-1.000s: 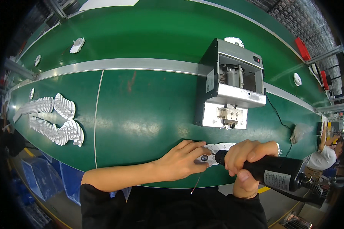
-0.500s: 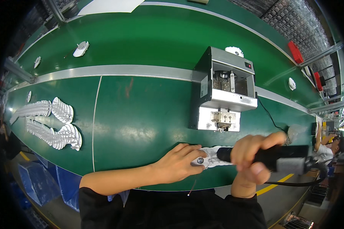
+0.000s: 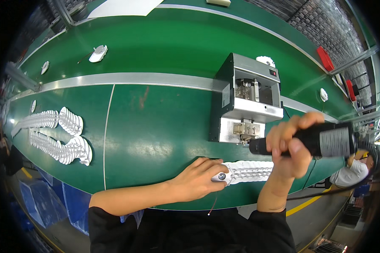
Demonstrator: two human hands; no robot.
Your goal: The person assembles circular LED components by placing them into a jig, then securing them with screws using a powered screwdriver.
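Note:
My right hand point(image 3: 293, 143) is wrapped around a black electric screwdriver point(image 3: 321, 141), held level above the table. Its tip points left, close to the front of the metal screw feeder point(image 3: 250, 95); whether they touch I cannot tell. At the near edge of the table my left hand point(image 3: 198, 179) grips a white plastic part point(image 3: 229, 178) with a round metallic piece in its end. That part stands at the left end of a row of overlapping white parts point(image 3: 253, 173) running right. A thin cable point(image 3: 214, 204) hangs from beneath my left fingers.
Two rows of stacked white parts point(image 3: 59, 149) lie at the left. Beyond a metal rail point(image 3: 156, 79), a green conveyor belt point(image 3: 164, 46) carries scattered white parts point(image 3: 98, 54). Blue bins point(image 3: 42, 202) stand below the table; another person point(image 3: 348, 175) is at far right.
My right hand has lifted the screwdriver up and away from the white part, toward the screw feeder, uncovering the row. Parts on the belt have shifted right. My left hand stays put.

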